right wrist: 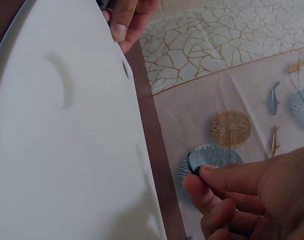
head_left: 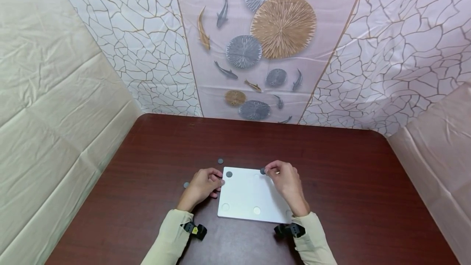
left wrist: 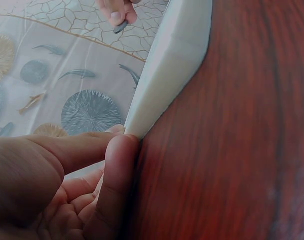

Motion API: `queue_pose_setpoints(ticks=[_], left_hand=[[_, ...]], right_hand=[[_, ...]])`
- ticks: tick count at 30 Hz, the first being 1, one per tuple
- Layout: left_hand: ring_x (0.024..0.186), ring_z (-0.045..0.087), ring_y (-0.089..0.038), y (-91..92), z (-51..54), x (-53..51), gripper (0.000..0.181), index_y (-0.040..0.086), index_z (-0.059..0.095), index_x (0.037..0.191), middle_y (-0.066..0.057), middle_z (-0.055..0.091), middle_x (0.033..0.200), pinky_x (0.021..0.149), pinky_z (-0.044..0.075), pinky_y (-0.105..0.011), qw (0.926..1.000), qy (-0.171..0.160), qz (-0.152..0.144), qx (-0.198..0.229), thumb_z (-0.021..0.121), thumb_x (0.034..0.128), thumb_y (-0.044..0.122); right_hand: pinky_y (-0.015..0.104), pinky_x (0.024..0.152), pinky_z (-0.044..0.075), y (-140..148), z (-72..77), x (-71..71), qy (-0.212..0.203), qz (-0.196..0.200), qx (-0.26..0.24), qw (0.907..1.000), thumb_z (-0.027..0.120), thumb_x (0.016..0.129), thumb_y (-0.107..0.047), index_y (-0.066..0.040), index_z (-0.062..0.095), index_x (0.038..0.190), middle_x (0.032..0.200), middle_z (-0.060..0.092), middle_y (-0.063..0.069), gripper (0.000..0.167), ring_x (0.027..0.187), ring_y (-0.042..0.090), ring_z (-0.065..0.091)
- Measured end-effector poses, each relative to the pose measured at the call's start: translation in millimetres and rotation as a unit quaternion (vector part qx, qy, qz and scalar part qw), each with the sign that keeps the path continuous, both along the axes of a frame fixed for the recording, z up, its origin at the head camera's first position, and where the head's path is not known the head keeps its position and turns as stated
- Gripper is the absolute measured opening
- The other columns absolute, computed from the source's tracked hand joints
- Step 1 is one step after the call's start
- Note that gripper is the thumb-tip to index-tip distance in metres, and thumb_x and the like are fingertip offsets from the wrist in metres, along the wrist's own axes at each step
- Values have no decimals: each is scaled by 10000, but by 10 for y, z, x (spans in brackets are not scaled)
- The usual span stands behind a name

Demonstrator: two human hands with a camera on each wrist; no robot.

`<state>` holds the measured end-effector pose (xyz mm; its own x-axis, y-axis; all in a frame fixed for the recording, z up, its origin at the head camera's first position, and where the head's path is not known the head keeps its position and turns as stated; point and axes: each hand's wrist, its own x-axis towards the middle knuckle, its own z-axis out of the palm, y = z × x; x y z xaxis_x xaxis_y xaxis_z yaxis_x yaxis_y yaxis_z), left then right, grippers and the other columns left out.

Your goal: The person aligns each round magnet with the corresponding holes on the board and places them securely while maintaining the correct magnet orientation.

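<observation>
We see the two hands apart, each busy with its own thing: the left hand [head_left: 202,184] pinches the left edge of the white board [head_left: 241,193], which lies on the table [head_left: 331,154], while the right hand [head_left: 287,179] holds a small dark disc [head_left: 263,171] between thumb and fingertip at the board's far edge. That held disc is our main worry. Only part of its rim seems to be gripped, and in the right wrist view it looks tilted, so a small slip of the thumb could flip it or send it rolling across the table. If it comes down askew, we would expect it to catch on the lip of a shallow recess, like the round hollow [head_left: 256,210] at the near edge, and sit half in, half out. The right hand also hides some of the board from above, so a misjudged spot could go unnoticed. On the left, a push or lift at the edge could shift the board under the other hand, and a jolt might unsettle the corner disc [head_left: 229,174] at the far left. One loose disc [head_left: 220,161] lies just beyond the board and a second disc [head_left: 186,185] beside the left hand; a careless sweep there could knock it away. How snugly the discs fit, we cannot tell.
</observation>
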<state>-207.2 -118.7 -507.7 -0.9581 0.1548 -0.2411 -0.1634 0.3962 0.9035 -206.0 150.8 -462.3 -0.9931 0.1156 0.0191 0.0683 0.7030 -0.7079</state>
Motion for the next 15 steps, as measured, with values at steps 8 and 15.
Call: queue_pose_setpoints(ticks=[8, 15], left_hand=[[668, 690, -138, -5, 7, 0, 201, 2, 681, 1144, -81, 698, 840, 585, 609, -311, 10000, -39, -37, 33, 754, 986, 104], [664, 686, -135, -1, 9, -5, 200, -2, 682, 1140, -81, 697, 838, 583, 608, -310, 10000, -14, -36, 14, 754, 985, 100]], right_hand=[[350, 632, 449, -64, -47, -9, -35, 97, 168, 9998, 756, 920, -119, -144, 802, 887, 788, 734, -28, 62, 728, 168, 627], [366, 640, 470, -95, -76, -21, -90, 112, 305, 9994, 763, 936, -124, -149, 800, 866, 787, 720, -23, 83, 729, 180, 633]])
